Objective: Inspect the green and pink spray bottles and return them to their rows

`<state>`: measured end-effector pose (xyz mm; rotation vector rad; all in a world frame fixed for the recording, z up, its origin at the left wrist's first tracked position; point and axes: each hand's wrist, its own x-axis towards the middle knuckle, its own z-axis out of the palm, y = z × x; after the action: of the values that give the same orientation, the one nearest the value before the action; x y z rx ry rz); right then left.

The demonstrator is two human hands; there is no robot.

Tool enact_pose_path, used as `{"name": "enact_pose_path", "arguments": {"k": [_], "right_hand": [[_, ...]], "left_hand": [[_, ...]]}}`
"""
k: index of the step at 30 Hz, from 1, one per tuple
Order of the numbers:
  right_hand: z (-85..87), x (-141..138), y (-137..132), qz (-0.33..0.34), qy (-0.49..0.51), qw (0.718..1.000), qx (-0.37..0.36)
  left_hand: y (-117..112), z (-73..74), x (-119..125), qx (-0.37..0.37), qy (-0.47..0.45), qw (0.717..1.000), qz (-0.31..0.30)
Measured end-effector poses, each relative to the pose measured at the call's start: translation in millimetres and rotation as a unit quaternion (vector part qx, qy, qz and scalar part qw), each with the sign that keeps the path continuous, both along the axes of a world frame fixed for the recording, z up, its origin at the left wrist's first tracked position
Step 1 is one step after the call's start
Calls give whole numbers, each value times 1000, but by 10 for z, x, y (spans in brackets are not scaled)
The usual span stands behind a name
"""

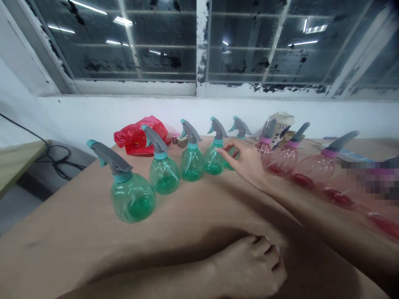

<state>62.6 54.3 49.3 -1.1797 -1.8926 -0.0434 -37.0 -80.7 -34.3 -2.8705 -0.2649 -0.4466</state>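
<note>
Several green spray bottles with grey and teal trigger heads stand in a slanting row on the table. The nearest green spray bottle (132, 197) is at the left, the fourth green spray bottle (213, 160) near the middle. My right hand (245, 160) reaches over the table with thumb and index finger apart, their tips beside the fourth bottle's neck. It partly hides the last green spray bottle (240, 128); whether it touches either bottle I cannot tell. Resting low on the table, my left hand (252, 265) has its fingers curled in, with nothing visible in it.
Several pink spray bottles (311, 168) stand at the right, partly behind my right forearm. A red plastic bag (141, 135), small boxes (181, 141) and a printed carton (279, 126) lie by the wall. Black cables (60, 155) hang left of the table (77, 224).
</note>
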Motion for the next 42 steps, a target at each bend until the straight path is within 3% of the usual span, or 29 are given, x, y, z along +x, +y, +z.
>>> {"name": "enact_pose_path", "arguments": {"k": [5, 9, 13, 18, 29, 33, 36, 40, 42], "right_hand": [[-69, 115, 244, -71, 7, 997, -40], [-68, -53, 338, -72, -28, 991, -107], [-31, -108, 320, -74, -63, 987, -125], [-44, 84, 150, -65, -82, 989, -107], [-73, 784, -547, -78, -132, 986, -69], [-27, 932, -696, -48, -80, 994, -64], [-32, 989, -642, -15, 6, 993, -120], [-54, 942, -442, 118, 137, 963, -200], [-52, 863, -356, 150, 188, 949, -205]], "left_hand": [[-21, 10, -7, -11, -2, 1000, 8], [-8, 15, -5, -25, -1, 1000, 19], [-1, -4, -4, -11, 2, 1000, 7], [-8, 28, -19, -8, -22, 999, -29], [52, 68, -2, -104, -126, 987, 2], [54, 96, 4, -132, -177, 975, 28], [34, 114, 9, -134, -189, 972, 40], [22, 123, 27, -127, -207, 968, 65], [28, 131, 33, -126, -209, 968, 62]]}}
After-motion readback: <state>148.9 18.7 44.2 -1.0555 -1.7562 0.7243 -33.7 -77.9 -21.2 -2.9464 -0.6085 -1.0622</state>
